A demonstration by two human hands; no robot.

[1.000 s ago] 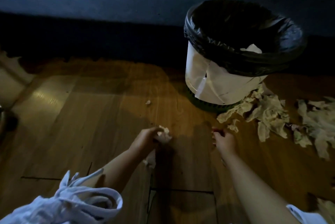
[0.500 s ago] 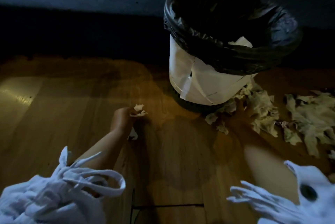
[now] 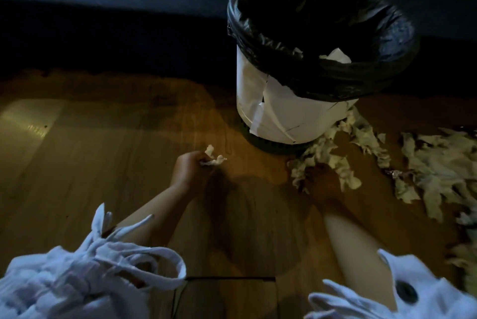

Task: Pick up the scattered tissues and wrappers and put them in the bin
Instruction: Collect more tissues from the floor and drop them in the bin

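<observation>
Left hand (image 3: pixel 189 170) fisted around a crumpled tissue (image 3: pixel 213 157), ends poking out, low over the floor (image 3: pixel 103 164), likely stockpiling before a trip to the bin (image 3: pixel 320 60). Right hand (image 3: pixel 324 182) reaches into the tissue pile (image 3: pixel 343 153) at the bin's base; too dark to tell its grip. More tissues (image 3: pixel 438 164) litter the right. Bin sits just beyond both hands, bag-lined, some paper already inside.
</observation>
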